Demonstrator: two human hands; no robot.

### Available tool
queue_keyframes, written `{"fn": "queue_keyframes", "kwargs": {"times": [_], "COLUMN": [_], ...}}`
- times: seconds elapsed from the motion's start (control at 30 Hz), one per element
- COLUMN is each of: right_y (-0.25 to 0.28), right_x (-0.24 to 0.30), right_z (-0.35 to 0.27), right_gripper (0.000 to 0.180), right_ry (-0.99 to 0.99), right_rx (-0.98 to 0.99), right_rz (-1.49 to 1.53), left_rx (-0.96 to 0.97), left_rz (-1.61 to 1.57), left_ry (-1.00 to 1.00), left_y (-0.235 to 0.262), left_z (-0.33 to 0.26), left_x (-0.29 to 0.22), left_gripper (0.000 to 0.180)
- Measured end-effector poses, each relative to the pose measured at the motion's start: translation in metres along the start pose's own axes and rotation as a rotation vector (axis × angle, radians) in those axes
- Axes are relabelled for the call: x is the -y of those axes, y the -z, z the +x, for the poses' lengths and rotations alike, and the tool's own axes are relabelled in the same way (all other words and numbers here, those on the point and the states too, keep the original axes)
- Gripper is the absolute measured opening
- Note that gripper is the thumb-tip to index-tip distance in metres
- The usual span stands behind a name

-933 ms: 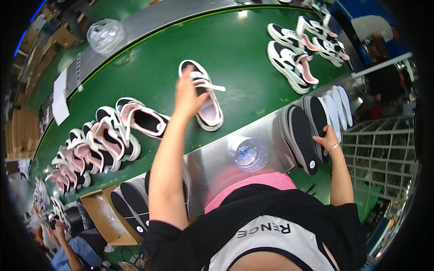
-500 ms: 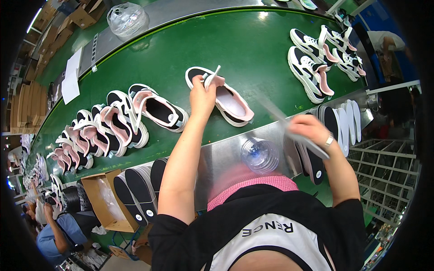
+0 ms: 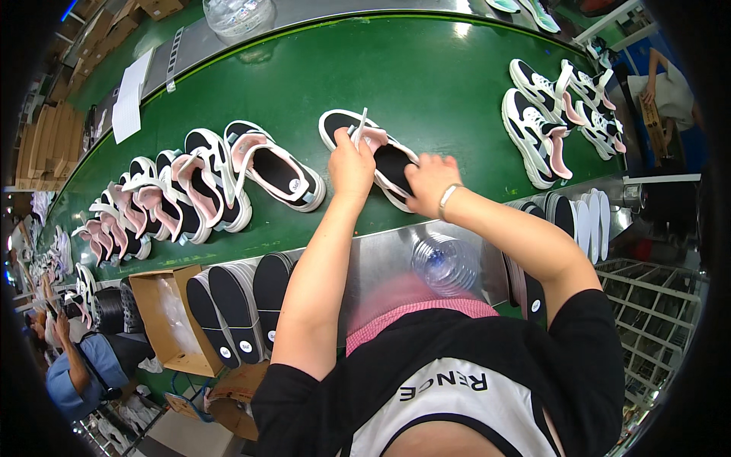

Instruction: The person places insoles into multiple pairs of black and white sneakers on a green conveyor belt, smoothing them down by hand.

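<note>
Insole (image 3: 393, 163): midair earlier, now inside shoe (image 3: 390, 187) | seating apparently underway | left hand (image 3: 352, 166): grasping shoe's front | right hand (image 3: 432, 183): at shoe's rear, grip unclear

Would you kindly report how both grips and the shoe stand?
Left grip holding shoe up front; right grip at heel end. Shoe sole-down on green surface, black insole inside. Clear plastic container apart, not obstructing.
</note>
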State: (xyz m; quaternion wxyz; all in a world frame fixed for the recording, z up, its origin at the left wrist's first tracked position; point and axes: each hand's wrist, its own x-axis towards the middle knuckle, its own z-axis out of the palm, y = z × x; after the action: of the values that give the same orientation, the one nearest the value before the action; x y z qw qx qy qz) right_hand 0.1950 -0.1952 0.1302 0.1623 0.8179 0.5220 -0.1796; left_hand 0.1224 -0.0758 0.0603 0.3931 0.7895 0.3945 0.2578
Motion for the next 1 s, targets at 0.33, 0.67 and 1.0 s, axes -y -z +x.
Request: {"fn": "queue_keyframes", "kwargs": {"times": [0.33,0.67,1.0], "right_y": [-0.002,-0.033,0.033], "right_x": [0.013,0.013,0.024], "right_z": [0.015,0.069,0.05], "right_gripper": [0.015,0.018,0.041], "right_ry": [0.084,0.079,0.134], "right_rx": [0.045,0.235,0.319], "right_rz": [0.064,0.106,0.106], "left_rx": [-0.013,-0.081,-0.059], "left_rz": [0.062,-0.189,-0.116], "left_ry": [0.04,0.121,0.064], "left_y": [-0.002,-0.007,-0.005], "left_z": [-0.001,-0.002,-0.002], "left_x": [-0.006,0.003,0.007], "left_gripper": [0.027,0.029,0.03]}}
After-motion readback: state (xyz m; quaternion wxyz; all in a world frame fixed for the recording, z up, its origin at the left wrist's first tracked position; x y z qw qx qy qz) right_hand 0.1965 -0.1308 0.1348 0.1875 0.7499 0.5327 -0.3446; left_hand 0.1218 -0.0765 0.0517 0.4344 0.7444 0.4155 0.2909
